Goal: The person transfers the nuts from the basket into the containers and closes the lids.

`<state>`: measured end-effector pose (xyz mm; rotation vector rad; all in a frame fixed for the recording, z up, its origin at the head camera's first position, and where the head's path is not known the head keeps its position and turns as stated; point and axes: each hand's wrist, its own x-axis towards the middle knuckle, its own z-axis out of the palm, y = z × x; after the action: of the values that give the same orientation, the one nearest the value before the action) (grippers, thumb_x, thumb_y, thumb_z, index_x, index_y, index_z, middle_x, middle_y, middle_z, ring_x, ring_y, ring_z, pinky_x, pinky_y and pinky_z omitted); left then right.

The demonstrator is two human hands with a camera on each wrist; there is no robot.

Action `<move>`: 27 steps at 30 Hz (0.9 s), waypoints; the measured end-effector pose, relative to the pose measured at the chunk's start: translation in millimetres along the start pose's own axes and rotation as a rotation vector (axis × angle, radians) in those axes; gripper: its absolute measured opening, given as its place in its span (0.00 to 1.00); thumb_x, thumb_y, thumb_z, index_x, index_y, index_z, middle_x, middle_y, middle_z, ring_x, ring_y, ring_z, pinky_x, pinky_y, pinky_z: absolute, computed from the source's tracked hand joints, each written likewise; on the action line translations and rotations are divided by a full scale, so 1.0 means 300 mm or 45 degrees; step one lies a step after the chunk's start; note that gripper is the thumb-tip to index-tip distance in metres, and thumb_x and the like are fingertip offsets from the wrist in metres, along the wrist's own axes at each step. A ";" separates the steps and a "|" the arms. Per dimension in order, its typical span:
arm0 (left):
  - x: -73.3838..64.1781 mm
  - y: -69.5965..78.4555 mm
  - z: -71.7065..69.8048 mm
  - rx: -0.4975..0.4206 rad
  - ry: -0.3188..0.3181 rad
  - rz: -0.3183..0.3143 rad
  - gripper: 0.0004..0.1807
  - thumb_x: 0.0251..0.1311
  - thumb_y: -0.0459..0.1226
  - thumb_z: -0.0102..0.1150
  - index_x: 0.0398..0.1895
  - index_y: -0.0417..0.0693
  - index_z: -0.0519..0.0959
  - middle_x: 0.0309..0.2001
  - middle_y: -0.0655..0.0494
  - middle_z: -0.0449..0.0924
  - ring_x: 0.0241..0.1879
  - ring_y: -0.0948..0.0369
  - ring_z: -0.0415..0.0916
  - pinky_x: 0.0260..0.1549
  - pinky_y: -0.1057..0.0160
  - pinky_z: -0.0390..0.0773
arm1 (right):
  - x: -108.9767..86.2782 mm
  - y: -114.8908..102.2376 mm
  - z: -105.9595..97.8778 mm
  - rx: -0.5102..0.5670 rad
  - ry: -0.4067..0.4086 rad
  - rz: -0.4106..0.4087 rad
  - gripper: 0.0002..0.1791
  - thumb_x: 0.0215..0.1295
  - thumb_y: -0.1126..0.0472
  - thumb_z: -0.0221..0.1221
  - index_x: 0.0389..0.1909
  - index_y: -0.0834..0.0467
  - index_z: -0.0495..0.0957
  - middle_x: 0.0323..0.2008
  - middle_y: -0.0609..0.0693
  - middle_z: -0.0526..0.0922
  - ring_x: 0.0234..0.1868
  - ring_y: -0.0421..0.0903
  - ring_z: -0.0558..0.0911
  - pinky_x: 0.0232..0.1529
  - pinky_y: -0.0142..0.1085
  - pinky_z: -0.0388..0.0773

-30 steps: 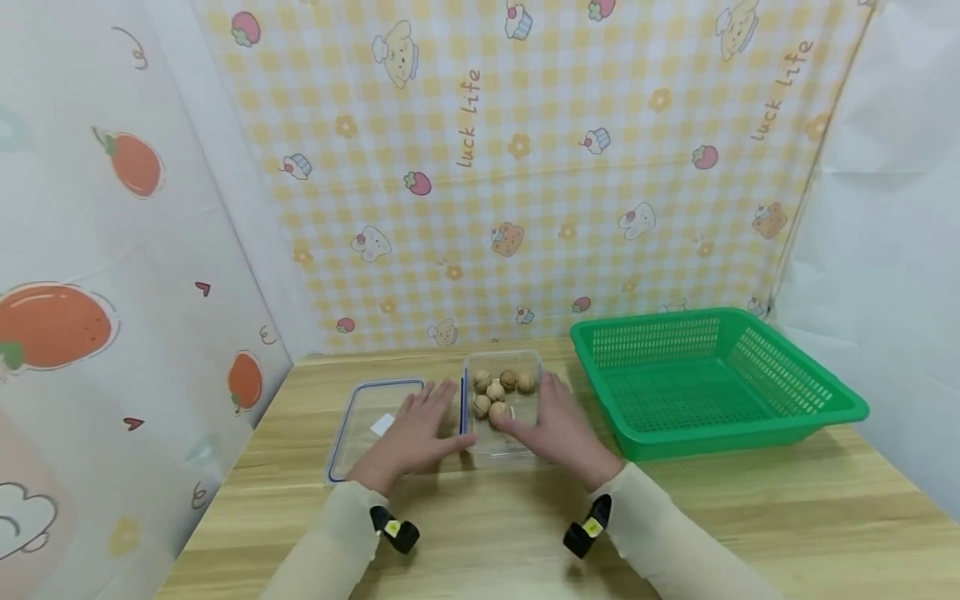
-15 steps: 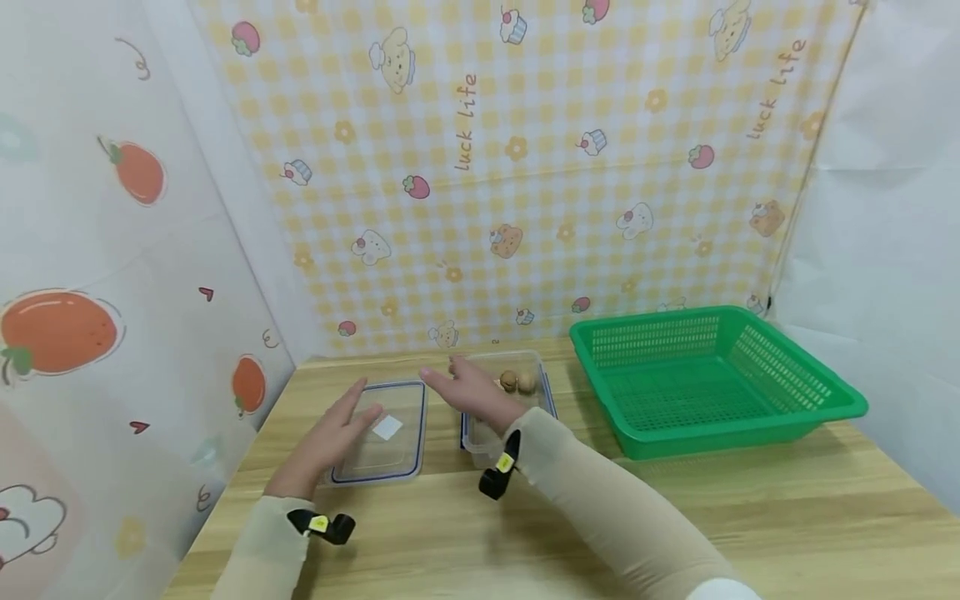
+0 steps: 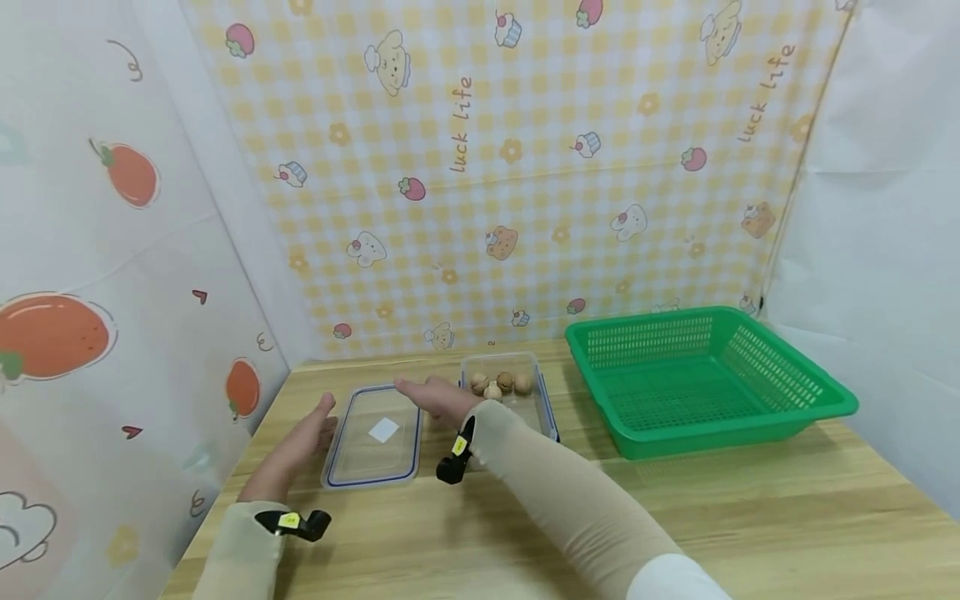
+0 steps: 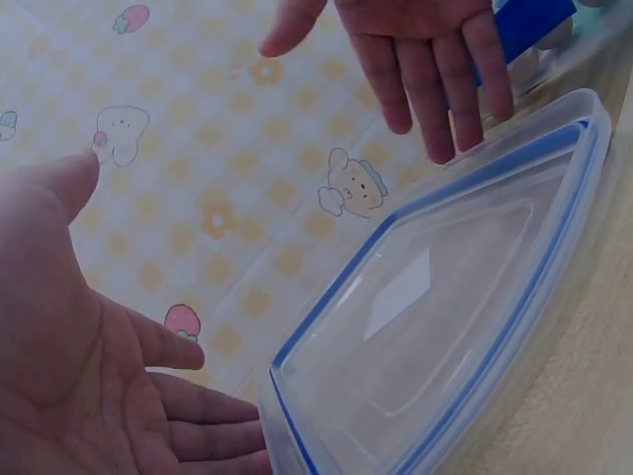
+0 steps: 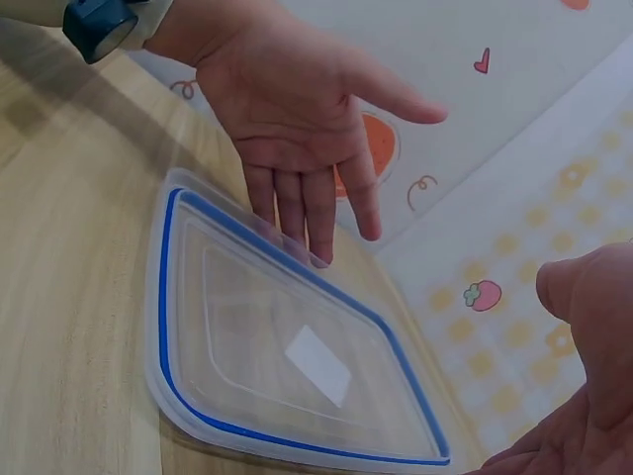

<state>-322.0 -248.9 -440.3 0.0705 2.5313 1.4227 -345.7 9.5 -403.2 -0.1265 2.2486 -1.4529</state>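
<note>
A clear plastic lid (image 3: 356, 442) with a blue sealing ring and a white label (image 3: 384, 430) lies flat on the table. My left hand (image 3: 298, 448) is at its left edge, palm turned inward, with the fingers fairly straight. Across the lid, my right hand (image 3: 444, 402) is at the right side, its fingers extended and thumb raised. In the right wrist view, the left fingertips reach the rim of the lid (image 5: 247, 346). Behind the right forearm stands a clear box (image 3: 552, 415) with several walnuts (image 3: 522, 383) inside, partly hidden by that arm.
To the right, a green plastic basket (image 3: 630, 437) sits on the wooden table (image 3: 720, 517). A patterned cloth (image 3: 525, 192) hangs at the back, and white walls with printed fruit close off both sides.
Both hands have left the walnut box and moved leftward, one to each side of the lid. The box now shows more from behind the right arm than half a second ago.
</note>
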 end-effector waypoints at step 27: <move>-0.013 0.135 -0.035 -0.270 0.155 -0.080 0.60 0.64 0.75 0.16 0.80 0.33 0.43 0.73 0.26 0.57 0.66 0.37 0.65 0.61 0.43 0.72 | -0.011 -0.073 -0.086 0.383 -0.141 0.010 0.42 0.74 0.36 0.51 0.78 0.58 0.58 0.67 0.74 0.65 0.54 0.72 0.80 0.53 0.57 0.81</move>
<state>-323.6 -237.1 -400.1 -0.1344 2.4339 1.7076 -357.3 22.5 -374.2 -0.0996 1.9167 -1.7162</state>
